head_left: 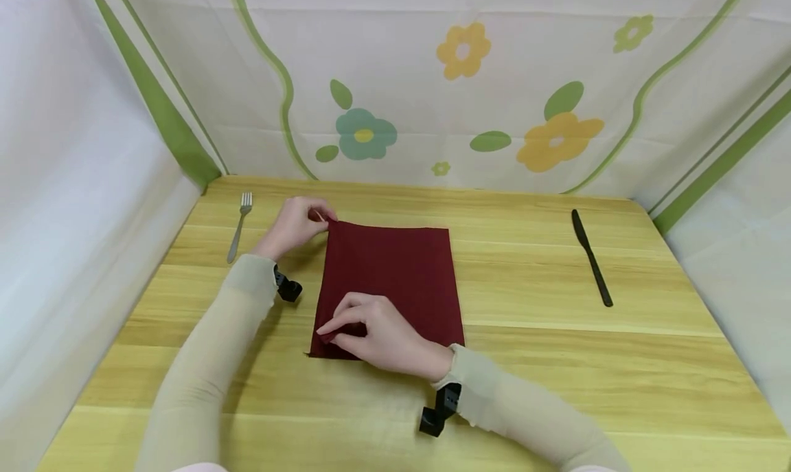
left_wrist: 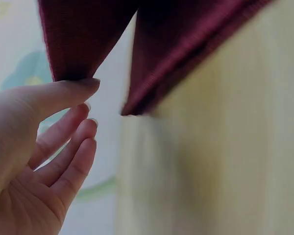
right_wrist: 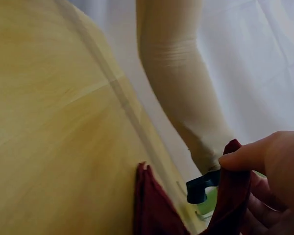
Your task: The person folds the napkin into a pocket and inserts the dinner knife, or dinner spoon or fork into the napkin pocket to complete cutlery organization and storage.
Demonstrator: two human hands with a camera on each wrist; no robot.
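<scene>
A dark red cloth napkin (head_left: 395,262) lies on the wooden table in front of me, folded in layers. At its far left corner my left hand (head_left: 299,223) pinches the cloth between thumb and fingertips. The left wrist view shows that pinched corner (left_wrist: 76,44) lifted apart from a lower layer, whose own corner hangs beside it. My right hand (head_left: 389,334) is above the near left part and pinches a corner between thumb and fingers. In the right wrist view this held corner (right_wrist: 234,196) is raised, with another folded edge of the napkin below it.
A silver fork (head_left: 240,226) lies to the left of the napkin, close to the left forearm. Farther off on the right is a black knife (head_left: 591,257). White cloth walls with printed flowers (head_left: 463,51) enclose the wooden table (head_left: 525,383) at the back and sides.
</scene>
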